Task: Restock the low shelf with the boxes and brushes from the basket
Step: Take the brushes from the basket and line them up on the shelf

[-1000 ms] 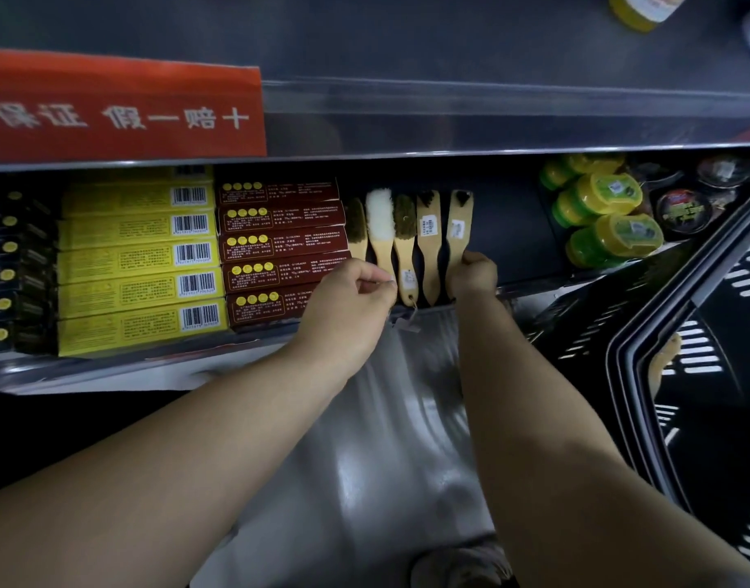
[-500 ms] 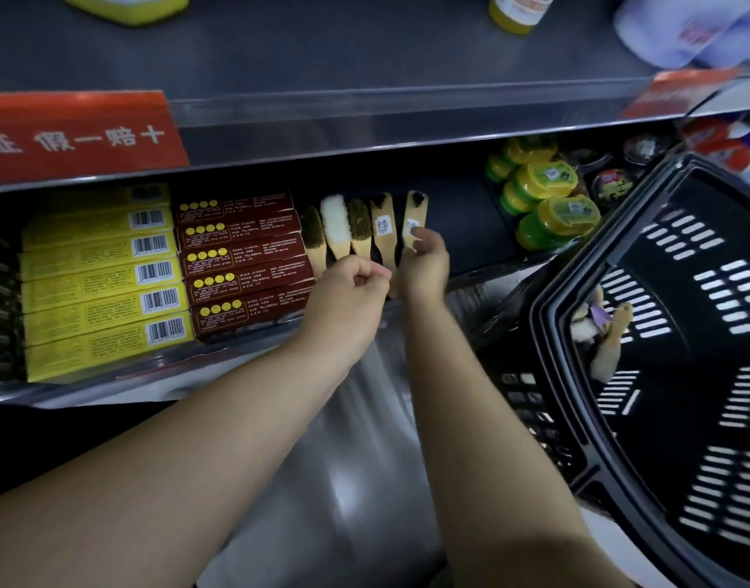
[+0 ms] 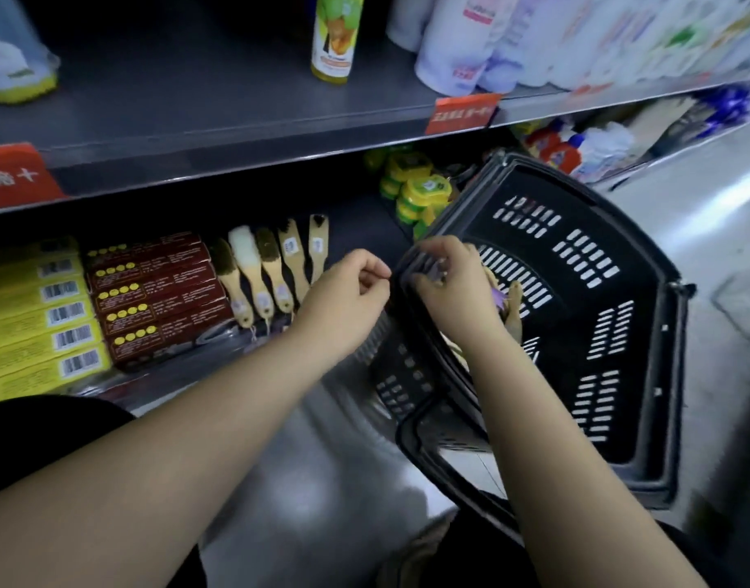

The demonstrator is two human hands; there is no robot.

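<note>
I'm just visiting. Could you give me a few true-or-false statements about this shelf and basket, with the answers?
1. Five brushes lie in a row on the low shelf. True.
2. The basket is red. False: it is black.
3. The right hand is at the basket's rim. True.
4. The yellow boxes sit to the right of the brushes. False: they sit to the left, beyond the dark red boxes.
5. The basket is empty. False: a brush lies in it.

Red shelf-edge sign (image 3: 14, 177): white "十" was legible | yellow cardboard boxes (image 3: 21, 333): barcodes, digits blurred | small red shelf tag (image 3: 462, 114): unreadable
</note>
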